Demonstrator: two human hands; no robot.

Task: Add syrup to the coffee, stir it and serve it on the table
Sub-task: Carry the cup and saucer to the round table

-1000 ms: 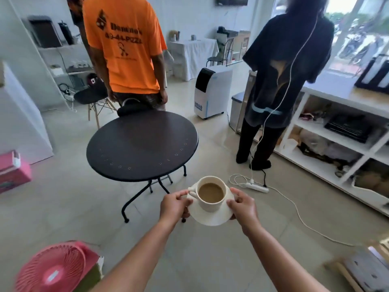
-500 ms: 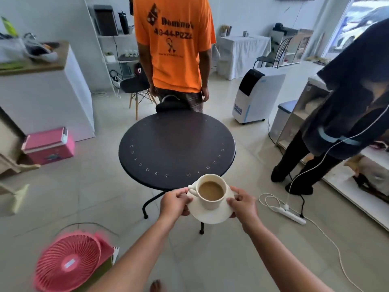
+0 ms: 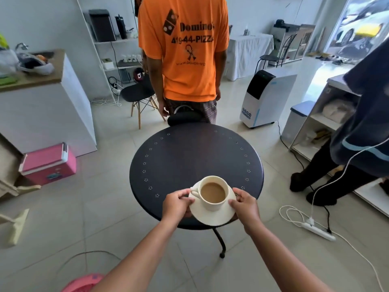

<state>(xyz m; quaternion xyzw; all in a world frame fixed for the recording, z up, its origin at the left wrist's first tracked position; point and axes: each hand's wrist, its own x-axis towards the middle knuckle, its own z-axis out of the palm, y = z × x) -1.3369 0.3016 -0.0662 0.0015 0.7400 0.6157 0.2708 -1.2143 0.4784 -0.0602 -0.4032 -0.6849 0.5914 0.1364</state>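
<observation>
Hands: both arms reached forward, each hand pinching one side of the saucer's rim.
Left hand (image 3: pixel 177 202): fingers curled over the saucer's left edge, thumb on top, just beside the cup handle.
Right hand (image 3: pixel 245 204): fingers wrapped over the right edge, clamped on the rim.
Saucer (image 3: pixel 210 217): one, white, over the near edge of the table; whether it touched the top could not be told.
Cup (image 3: pixel 212 192): one, cream, upright on the saucer, handle pointing left.
Coffee (image 3: pixel 212 192): milky brown, level in the cup.
Table (image 3: pixel 195 157): one, round, dark.
People: two standing beyond it, one in an orange shirt (image 3: pixel 185 49), one in dark clothes (image 3: pixel 366 114).
</observation>
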